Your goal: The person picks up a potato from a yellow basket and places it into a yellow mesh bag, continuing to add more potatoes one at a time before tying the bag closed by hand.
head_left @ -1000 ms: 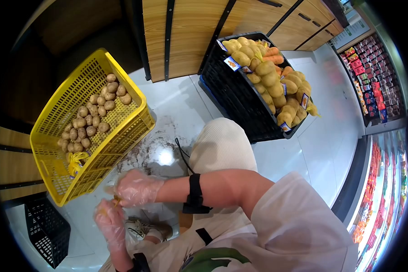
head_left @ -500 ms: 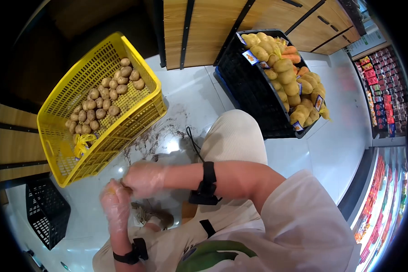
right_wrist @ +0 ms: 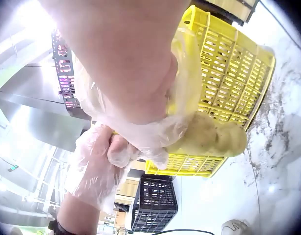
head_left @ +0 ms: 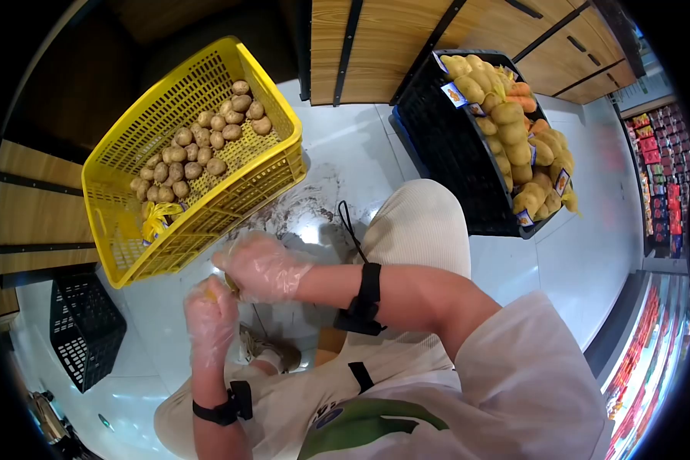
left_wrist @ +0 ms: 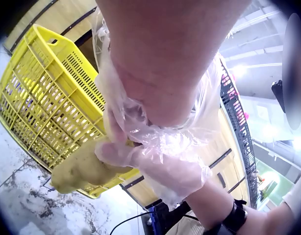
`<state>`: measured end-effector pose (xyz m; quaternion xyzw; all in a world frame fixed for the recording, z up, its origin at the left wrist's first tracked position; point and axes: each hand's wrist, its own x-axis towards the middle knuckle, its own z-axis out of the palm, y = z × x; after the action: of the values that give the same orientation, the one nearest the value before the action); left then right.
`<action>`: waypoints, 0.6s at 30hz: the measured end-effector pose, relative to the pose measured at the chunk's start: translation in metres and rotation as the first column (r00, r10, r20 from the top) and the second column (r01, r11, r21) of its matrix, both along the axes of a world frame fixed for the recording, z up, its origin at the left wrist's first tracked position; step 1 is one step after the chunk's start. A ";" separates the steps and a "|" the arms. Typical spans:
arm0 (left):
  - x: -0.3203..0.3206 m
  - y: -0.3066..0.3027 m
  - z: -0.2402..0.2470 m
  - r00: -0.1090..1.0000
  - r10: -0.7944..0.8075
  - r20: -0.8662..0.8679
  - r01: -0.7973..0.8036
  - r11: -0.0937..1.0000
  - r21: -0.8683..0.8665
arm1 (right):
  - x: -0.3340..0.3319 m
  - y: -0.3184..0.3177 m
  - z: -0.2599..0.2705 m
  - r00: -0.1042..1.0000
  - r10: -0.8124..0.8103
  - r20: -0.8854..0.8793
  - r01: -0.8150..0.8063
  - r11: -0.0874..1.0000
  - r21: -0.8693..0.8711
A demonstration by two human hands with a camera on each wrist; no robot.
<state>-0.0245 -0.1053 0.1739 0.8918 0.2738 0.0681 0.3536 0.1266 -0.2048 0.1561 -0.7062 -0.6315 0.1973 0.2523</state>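
Note:
Both hands wear clear plastic gloves and meet in front of the yellow crate. My left hand and right hand grip the gathered neck of a mesh bag of potatoes, fingers curled close together. Below the hands hangs the filled part of the bag, a row of pale yellow potatoes, also seen in the right wrist view. From above, the hands hide nearly all of it. The yellow crate holds loose brown potatoes and yellow netting in its near corner.
A black crate piled with bagged potatoes and some carrots stands right of the yellow one. A smaller black crate is at the left. Dirt marks the tiled floor. Wooden cabinets line the back.
The head view has shifted, so the crates appear further right and higher. Both hands stay together at the bag's neck, the right hand having moved slightly over it.

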 end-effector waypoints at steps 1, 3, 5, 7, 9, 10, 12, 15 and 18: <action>0.001 -0.001 0.003 0.998 -0.010 -0.059 0.009 1.000 -0.018 | 0.000 0.002 -0.002 1.000 -0.026 -0.009 0.026 0.999 -0.022; 0.003 -0.001 0.003 0.998 -0.022 -0.055 0.024 0.999 0.032 | -0.003 0.003 -0.008 0.999 -0.044 -0.018 0.043 0.998 -0.046; 0.002 -0.003 0.000 0.998 -0.025 -0.056 0.030 0.996 0.083 | -0.004 -0.001 0.002 0.995 -0.089 -0.045 0.085 0.992 -0.095; 0.003 -0.008 -0.007 0.997 -0.052 0.061 0.042 0.986 0.161 | -0.002 0.000 0.018 0.997 -0.061 -0.044 0.051 0.980 -0.193; 0.006 -0.008 -0.007 0.996 -0.059 0.073 0.046 0.986 0.162 | -0.008 0.004 0.011 0.999 -0.029 -0.042 0.015 0.956 -0.293; 0.008 -0.008 -0.008 0.992 -0.092 0.087 0.077 0.984 0.163 | -0.013 0.006 -0.008 0.998 -0.061 -0.011 0.055 0.952 -0.300; 0.012 -0.011 -0.004 0.996 -0.055 0.066 0.044 0.988 0.147 | -0.020 0.007 -0.030 0.997 -0.073 0.019 0.075 0.948 -0.308; 0.013 -0.007 -0.009 0.998 -0.020 0.055 0.013 0.993 0.116 | -0.022 0.006 -0.036 0.997 -0.066 -0.030 0.054 0.953 -0.299; 0.012 -0.003 -0.010 0.996 -0.014 0.091 0.004 0.994 0.114 | -0.017 0.003 -0.028 0.991 -0.074 -0.113 0.047 0.973 -0.226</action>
<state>-0.0125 -0.1079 0.1639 0.9076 0.2489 0.1229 0.3150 0.1094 -0.2017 0.1284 -0.7357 -0.5672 0.3012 0.2151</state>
